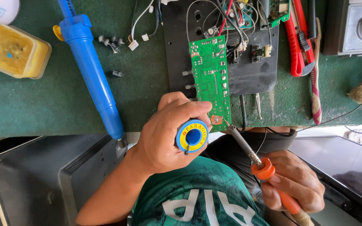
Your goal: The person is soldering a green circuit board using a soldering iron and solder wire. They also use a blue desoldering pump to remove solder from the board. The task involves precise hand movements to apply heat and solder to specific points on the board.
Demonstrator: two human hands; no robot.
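- Left hand [164, 138] closed around a blue and yellow solder spool [192, 135], thumb over the top; a short end of wire sticks out at the spool's lower edge.
- Right hand [294, 184] wrapped tight on the orange handle of a soldering iron [248, 150]. Shaft runs up-left, tip at the near corner of the green circuit board [211, 79].
- Board's long axis runs away from the body; its near end overhangs the edge of the green bench mat [42, 109], just beside the spool.
- Little free room: black chassis plate [252, 75] under the board, blue desoldering pump [91, 75] lying diagonally to the left, red pliers [298, 42] to the right.
- Yellow tub [11, 50] far left, well apart.
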